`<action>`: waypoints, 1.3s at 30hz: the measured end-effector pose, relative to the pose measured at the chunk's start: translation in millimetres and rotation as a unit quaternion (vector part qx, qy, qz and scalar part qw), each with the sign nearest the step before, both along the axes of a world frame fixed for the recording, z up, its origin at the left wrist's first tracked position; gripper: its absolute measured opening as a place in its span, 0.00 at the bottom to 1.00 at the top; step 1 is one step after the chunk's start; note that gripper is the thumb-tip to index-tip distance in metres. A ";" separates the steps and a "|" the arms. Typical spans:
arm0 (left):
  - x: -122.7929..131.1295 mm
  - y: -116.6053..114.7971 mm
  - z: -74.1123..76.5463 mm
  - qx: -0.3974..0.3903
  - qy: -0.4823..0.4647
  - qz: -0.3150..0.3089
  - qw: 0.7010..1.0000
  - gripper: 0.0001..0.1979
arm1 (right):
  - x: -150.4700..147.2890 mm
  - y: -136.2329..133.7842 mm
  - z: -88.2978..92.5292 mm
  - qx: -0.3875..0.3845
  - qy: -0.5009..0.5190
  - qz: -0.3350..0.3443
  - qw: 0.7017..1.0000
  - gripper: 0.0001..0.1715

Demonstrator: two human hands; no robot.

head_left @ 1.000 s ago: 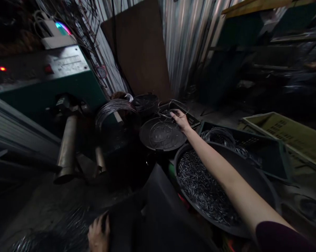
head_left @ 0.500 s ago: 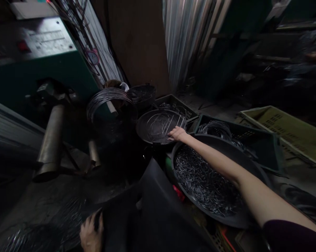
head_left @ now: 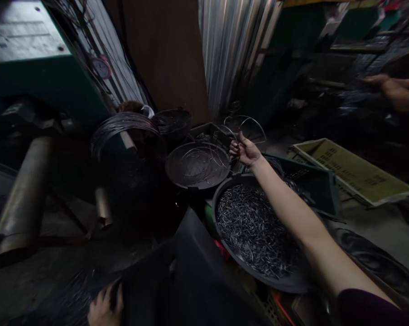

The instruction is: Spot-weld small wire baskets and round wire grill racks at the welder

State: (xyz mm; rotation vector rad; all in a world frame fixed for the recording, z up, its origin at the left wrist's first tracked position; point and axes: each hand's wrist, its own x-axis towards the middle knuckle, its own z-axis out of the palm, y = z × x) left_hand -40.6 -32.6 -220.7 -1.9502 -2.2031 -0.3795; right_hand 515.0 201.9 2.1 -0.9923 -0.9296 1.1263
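Observation:
My right hand (head_left: pixel 245 149) is raised past the far side of the large tub, its fingers closed round a thin bent wire (head_left: pixel 253 118) that curves in loops above it. To its left stands a shallow black basin (head_left: pixel 197 170) with more thin curved wire in it. Below my right forearm, a large dark tub (head_left: pixel 275 285) holds a heap of short shiny metal pieces (head_left: pixel 252 226). My left hand (head_left: pixel 105 305) is low at the left, fingers curled by a dark surface; something black shows between thumb and fingers, too dark to make out.
Coiled wire (head_left: pixel 122 127) hangs at the left beside a green machine (head_left: pixel 44 90) with a metal cylinder (head_left: pixel 27 194). A dark green crate (head_left: pixel 326 192) and a yellow crate (head_left: pixel 357 176) lie at the right. Another person's hand (head_left: pixel 381 81) shows at far right.
My right hand has risen from the shallow basin and moved up and right, lifting the wire. The view has shifted a little to the right; my left hand stays low.

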 end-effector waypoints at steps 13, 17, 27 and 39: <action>231.7 167.4 160.6 0.097 -0.124 -0.368 0.916 0.20 | -26.9 -89.8 14.8 0.013 -0.054 0.085 0.995 0.24; 295.9 244.0 186.4 0.083 -0.043 -0.407 0.909 0.24 | -18.6 -123.5 19.3 -0.014 -0.028 0.128 0.991 0.24; 346.4 274.3 175.5 -0.062 -0.028 -0.390 0.918 0.15 | -3.4 -160.1 -0.4 -0.018 -0.016 0.093 0.995 0.23; 343.6 274.3 191.1 -0.004 -0.195 -0.457 0.868 0.16 | 15.5 -172.8 -3.8 0.008 -0.086 0.044 0.995 0.19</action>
